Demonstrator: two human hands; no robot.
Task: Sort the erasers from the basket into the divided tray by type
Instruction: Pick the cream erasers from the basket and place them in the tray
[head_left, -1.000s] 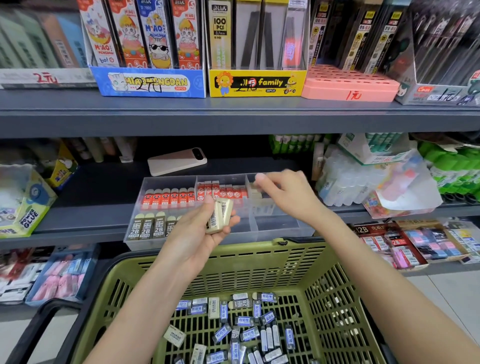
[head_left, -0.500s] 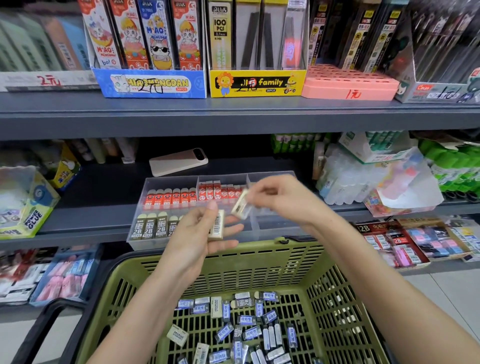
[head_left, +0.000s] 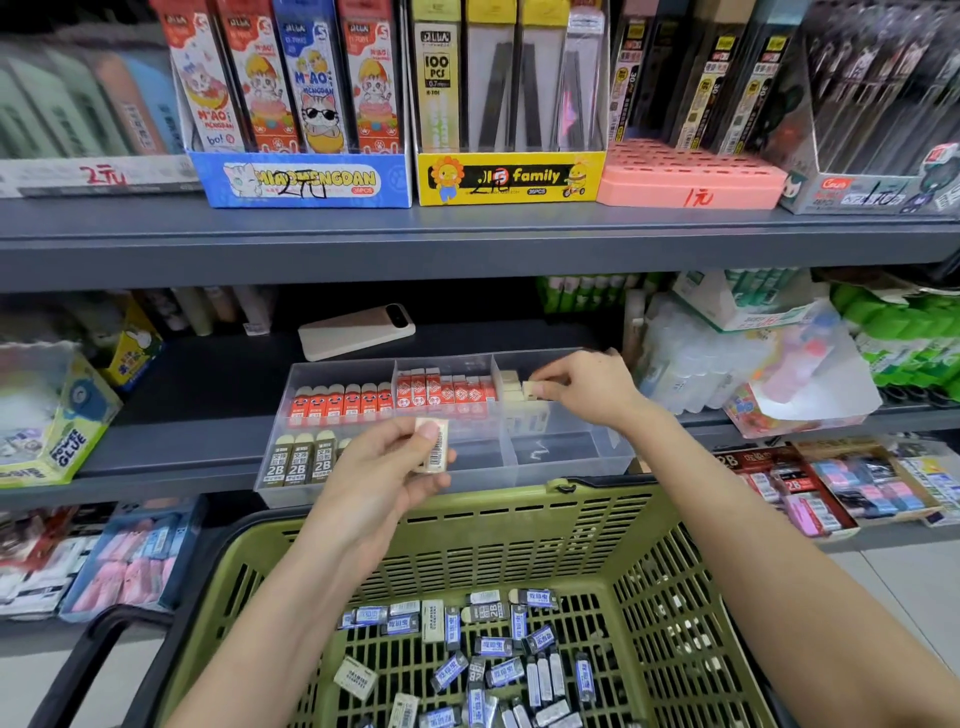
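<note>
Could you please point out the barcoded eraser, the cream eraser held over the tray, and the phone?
barcoded eraser (head_left: 439, 453): head view, on its barcode face.
cream eraser (head_left: 530, 388): head view, on its visible end.
phone (head_left: 353, 333): head view, middle of its back.

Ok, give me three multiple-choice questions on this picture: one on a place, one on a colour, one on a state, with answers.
1. Where is the right hand putting its pale eraser?
A) back-right compartment of the divided tray
B) front-left compartment
C) top shelf
2. What colour is the basket?
A) red
B) green
C) white
3. What is the left hand doing?
A) resting open
B) gripping a phone
C) holding a barcoded eraser
Answers: 1 A, it holds the eraser beside the cream stack there; 2 B, its mesh walls are olive green; 3 C, the hand pinches it.
</note>
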